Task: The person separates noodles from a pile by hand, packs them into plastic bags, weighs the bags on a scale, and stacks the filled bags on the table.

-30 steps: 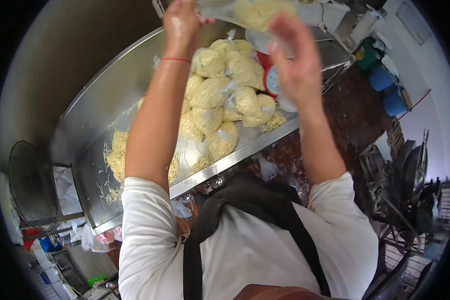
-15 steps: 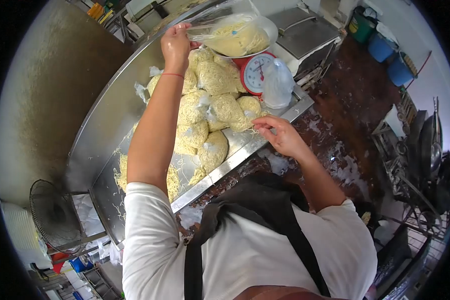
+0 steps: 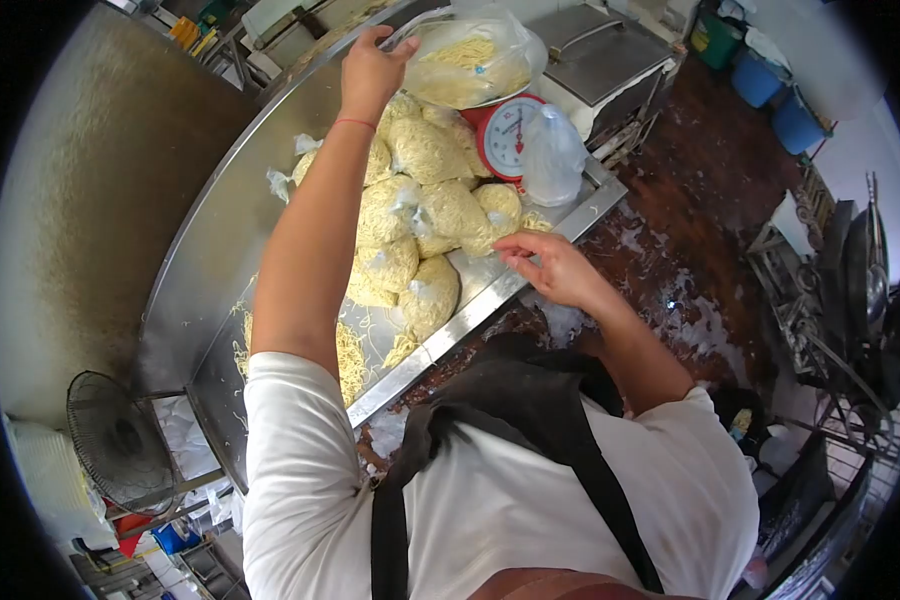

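My left hand (image 3: 373,75) is at the top, beside a clear plastic bag of noodles (image 3: 467,62) resting on the pan of a red dial scale (image 3: 508,137). Its thumb and fingers are apart, with the thumb by the bag's edge. My right hand (image 3: 555,267) reaches over the table's front edge, fingers stretched toward the noodle pile and thumb apart from them. The fingertips are at the lower right of a filled noodle bag (image 3: 453,213); whether they touch it I cannot tell. Several more tied bags of yellow noodles (image 3: 428,298) are heaped around it.
The steel table (image 3: 410,372) has a raised rim, with loose noodles (image 3: 350,362) at its left. A clump of empty-looking plastic bags (image 3: 555,155) hangs by the scale. A fan (image 3: 120,440) stands left, a lidded steel box (image 3: 600,55) behind, blue buckets (image 3: 798,122) on the wet floor.
My left hand has gone from pinching the stretched bag mouth to spread fingers. The bag mouth now lies slacker over the noodles. My right hand has shifted slightly left.
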Available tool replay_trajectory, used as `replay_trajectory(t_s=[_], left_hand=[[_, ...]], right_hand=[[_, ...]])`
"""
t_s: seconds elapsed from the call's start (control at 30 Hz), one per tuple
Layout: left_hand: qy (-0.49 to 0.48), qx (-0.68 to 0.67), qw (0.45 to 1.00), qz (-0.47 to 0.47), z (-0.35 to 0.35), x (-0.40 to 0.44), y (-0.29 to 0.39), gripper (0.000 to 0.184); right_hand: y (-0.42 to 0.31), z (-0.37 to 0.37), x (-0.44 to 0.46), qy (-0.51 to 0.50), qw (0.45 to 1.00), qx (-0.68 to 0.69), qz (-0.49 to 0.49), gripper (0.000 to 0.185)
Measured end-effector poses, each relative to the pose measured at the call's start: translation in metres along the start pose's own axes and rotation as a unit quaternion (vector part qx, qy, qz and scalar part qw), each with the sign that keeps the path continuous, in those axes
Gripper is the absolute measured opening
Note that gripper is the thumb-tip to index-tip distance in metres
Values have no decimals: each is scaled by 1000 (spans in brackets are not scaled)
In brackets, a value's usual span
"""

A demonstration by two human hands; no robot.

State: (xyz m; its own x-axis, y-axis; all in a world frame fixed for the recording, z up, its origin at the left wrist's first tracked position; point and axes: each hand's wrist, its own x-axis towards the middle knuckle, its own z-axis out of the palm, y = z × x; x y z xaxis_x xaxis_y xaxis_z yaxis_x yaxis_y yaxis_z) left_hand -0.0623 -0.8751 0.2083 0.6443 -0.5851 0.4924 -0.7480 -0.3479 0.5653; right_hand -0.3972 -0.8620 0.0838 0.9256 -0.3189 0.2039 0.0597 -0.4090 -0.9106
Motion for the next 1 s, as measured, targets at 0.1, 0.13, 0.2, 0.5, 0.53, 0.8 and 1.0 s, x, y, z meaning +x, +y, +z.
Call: replay_trajectory(t_s=[0.1, 0.13, 0.2, 0.5, 0.53, 0.8, 1.0], left_hand=[[-21, -175, 984, 18, 26, -3, -28, 37], [-17, -198, 980, 23, 28, -12, -31, 31], [-33, -274, 961, -23, 20, -34, -28, 24], [62, -500, 863, 20, -151, -108, 22, 26], [75, -479, 874, 8, -174, -124, 4, 24], [84, -266, 909, -309, -210, -311, -167, 27], [149, -306, 843, -416, -233, -434, -225, 26]], right_hand=[[7, 16, -4, -16, 1000, 6, 17, 24], [5, 22, -4, -26, 999, 7, 29, 25], [-4, 31, 2, 4, 998, -62, -10, 31], [-167, 2, 120, 114, 802, -502, -304, 64], [-166, 9, 123, 69, 815, -500, -286, 51], [-38, 195, 145, -259, 939, -179, -137, 14], [-18, 247, 101, -208, 977, 49, 9, 46]])
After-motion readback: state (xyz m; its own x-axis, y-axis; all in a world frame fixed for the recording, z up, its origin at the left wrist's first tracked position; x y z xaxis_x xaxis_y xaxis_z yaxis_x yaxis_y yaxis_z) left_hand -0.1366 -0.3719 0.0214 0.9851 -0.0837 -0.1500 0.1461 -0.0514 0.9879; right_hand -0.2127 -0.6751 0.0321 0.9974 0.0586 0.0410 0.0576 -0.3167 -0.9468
